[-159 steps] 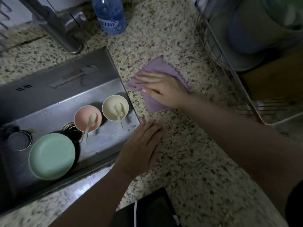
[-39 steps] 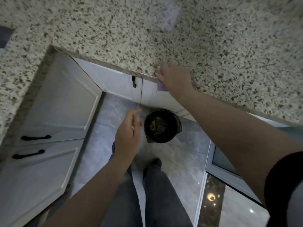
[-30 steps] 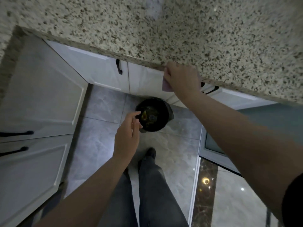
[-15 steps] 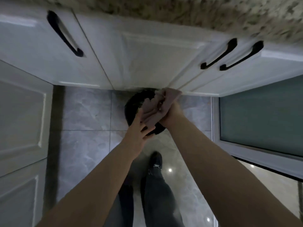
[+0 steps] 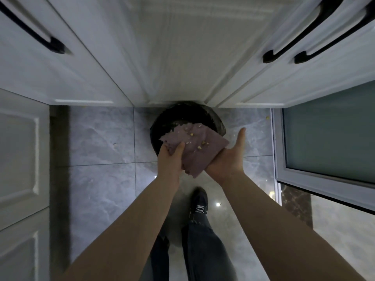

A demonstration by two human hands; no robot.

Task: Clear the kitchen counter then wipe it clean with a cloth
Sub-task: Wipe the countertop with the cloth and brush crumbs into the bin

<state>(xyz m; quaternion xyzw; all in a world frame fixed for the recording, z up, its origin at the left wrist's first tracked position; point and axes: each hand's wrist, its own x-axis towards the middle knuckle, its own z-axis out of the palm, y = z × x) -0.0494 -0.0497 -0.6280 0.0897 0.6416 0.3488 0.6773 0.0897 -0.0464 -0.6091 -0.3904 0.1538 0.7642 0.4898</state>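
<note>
A purple cloth dotted with pale crumbs is spread out over the black bin on the floor. My left hand pinches the cloth's left edge between thumb and fingers. My right hand lies palm up under the cloth's right side, fingers straight, thumb pointing away from me. The counter is out of view.
White cabinet doors with black handles rise just behind the bin. A glass-panelled door stands at the right. Grey tiled floor surrounds the bin, and my legs and a dark shoe are below.
The cloth was bunched between both hands over the bin half a second ago; it now lies spread open with crumbs showing. The view has tilted further down toward the floor.
</note>
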